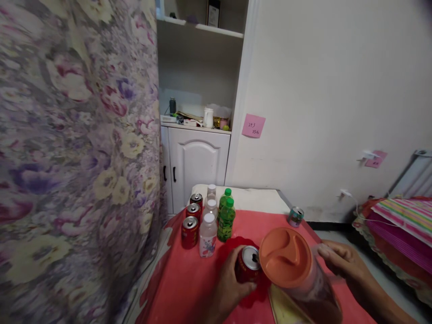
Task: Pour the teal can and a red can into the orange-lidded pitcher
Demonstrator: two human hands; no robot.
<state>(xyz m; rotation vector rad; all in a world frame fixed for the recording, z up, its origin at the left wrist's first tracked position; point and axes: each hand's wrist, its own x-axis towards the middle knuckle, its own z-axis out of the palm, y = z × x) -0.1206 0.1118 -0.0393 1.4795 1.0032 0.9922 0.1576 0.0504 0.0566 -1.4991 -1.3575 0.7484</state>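
My left hand (229,288) is closed around a red drink can (248,265) with an opened top. My right hand (344,261) grips the handle of a clear plastic pitcher (320,292) holding dark liquid. The pitcher's orange lid (285,256) leans toward the can, its edge close to the can's opening; whether they touch I cannot tell. Behind my left hand stand three red cans (190,232) in a row, three clear bottles with white caps (208,236), and two green bottles (226,220). Beneath the pitcher lies a folded yellow cloth (283,306).
A red cloth (189,288) covers the table. Near its right edge a teal can (296,216) sits tilted. Floral curtain (81,157) hangs at left, a white cabinet (199,162) stands behind, and a bed (401,243) is at right.
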